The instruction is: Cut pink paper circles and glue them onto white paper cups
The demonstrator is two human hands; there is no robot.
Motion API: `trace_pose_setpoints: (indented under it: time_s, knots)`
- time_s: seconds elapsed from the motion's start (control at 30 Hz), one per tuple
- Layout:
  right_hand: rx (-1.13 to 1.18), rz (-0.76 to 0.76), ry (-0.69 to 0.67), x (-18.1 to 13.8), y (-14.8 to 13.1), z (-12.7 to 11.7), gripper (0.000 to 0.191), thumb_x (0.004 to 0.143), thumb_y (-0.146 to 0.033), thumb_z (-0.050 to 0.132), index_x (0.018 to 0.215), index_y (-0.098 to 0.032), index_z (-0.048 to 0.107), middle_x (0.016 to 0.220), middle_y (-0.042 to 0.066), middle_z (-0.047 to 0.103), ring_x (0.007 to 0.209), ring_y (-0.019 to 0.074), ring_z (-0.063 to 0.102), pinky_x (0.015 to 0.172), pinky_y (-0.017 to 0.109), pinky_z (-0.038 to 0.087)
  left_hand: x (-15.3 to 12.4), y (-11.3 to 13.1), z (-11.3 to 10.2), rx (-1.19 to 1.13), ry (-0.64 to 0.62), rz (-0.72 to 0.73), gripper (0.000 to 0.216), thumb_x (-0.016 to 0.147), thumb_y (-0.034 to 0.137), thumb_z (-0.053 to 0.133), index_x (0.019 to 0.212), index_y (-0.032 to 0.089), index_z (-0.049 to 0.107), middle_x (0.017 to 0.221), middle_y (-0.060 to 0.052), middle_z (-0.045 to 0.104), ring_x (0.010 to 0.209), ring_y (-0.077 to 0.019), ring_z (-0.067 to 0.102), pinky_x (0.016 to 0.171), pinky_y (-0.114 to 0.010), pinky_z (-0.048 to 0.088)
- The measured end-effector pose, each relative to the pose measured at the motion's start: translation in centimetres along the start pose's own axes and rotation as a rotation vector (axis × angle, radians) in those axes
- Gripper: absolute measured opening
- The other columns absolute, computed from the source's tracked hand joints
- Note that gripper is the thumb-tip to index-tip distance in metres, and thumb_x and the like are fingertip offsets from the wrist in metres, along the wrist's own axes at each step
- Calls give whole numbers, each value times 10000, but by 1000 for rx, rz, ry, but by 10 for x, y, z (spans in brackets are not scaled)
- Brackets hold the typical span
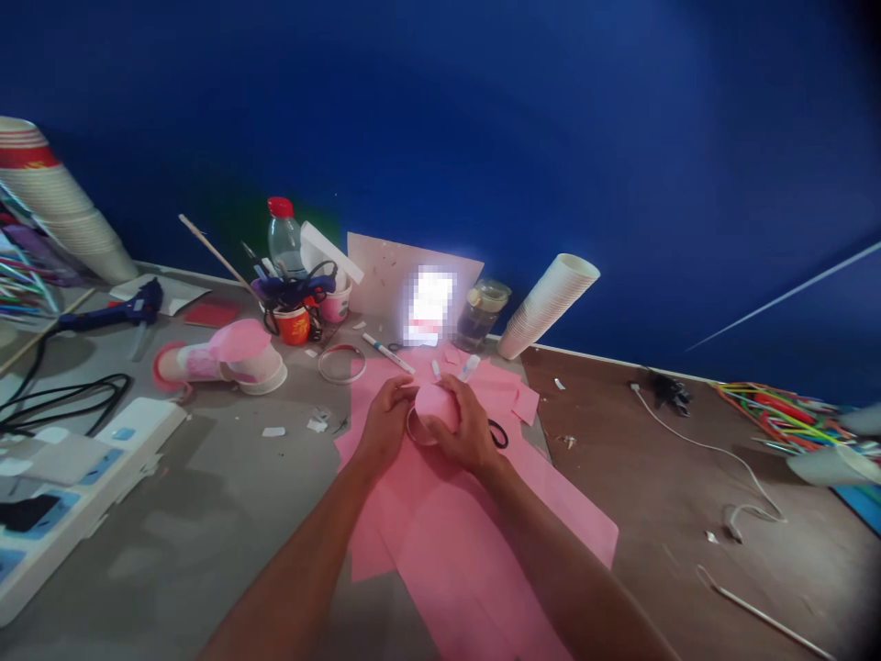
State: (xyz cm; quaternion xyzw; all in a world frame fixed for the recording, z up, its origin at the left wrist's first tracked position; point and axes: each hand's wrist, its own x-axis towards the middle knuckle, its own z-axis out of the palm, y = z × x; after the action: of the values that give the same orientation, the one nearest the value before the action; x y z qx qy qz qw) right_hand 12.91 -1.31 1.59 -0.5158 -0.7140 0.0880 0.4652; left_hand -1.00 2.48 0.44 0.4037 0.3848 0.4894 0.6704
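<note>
My right hand (pixel 469 428) is closed round a curved piece of pink paper (pixel 436 402), thumb on the near side and fingers over the far edge. My left hand (pixel 386 424) has its fingers curled against the left side of the same bundle. Between the hands, just below the pink piece, shows a pale round rim (pixel 411 430); whether it belongs to a cup or a loose ring I cannot tell. Pink paper sheets (pixel 454 523) lie under both hands. A black scissors handle (pixel 498 434) pokes out beside my right wrist. Beyond my fingers lies a white marker (pixel 386 352).
At left lie a pink-covered paper-cup model (pixel 227 358), a glue gun (pixel 144 303) and a white power strip (pixel 96 496). A clear ring (pixel 342 364), a lit blurred screen (pixel 429 308), a jar (pixel 482 317) and stacked cups (pixel 551 303) stand ahead. A cable (pixel 708 450) runs at right.
</note>
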Motion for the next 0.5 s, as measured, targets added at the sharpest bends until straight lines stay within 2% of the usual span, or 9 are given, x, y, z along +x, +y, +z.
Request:
trace_pose_setpoints:
  time_s: [0.17, 0.3, 0.4, 0.5]
  knots:
    - [146, 178, 72, 8, 2, -8, 527, 750, -301, 612, 1239, -180, 460, 1128, 119, 568, 1060, 250, 536, 944, 430, 413, -4, 4, 2, -8, -65, 25, 295, 701, 209, 594, 993, 173, 573, 998, -68, 637, 945, -172, 578, 804, -276, 434]
    - [342, 367, 119, 14, 4, -12, 475, 759, -324, 618, 1207, -213, 504, 1106, 74, 581, 1024, 219, 543, 915, 382, 423, -8, 8, 2, -17, -179, 39, 388, 768, 368, 614, 1104, 190, 536, 1102, -87, 600, 1012, -193, 555, 851, -311, 427]
    - [567, 525, 196, 17, 9, -11, 403, 753, -366, 628, 1125, -227, 563, 1080, 50, 596, 944, 194, 560, 805, 325, 461, -11, 8, 3, -35, -254, 25, 483, 758, 412, 637, 1174, 211, 497, 1170, -95, 557, 1072, -212, 526, 872, -322, 424]
    - [767, 636, 260, 17, 14, -7, 368, 741, -386, 643, 1068, -225, 591, 938, 22, 619, 782, 155, 560, 676, 276, 458, -14, 4, 6, -21, -272, -22, 585, 715, 416, 686, 1225, 238, 460, 1219, -99, 513, 1066, -225, 526, 863, -336, 435]
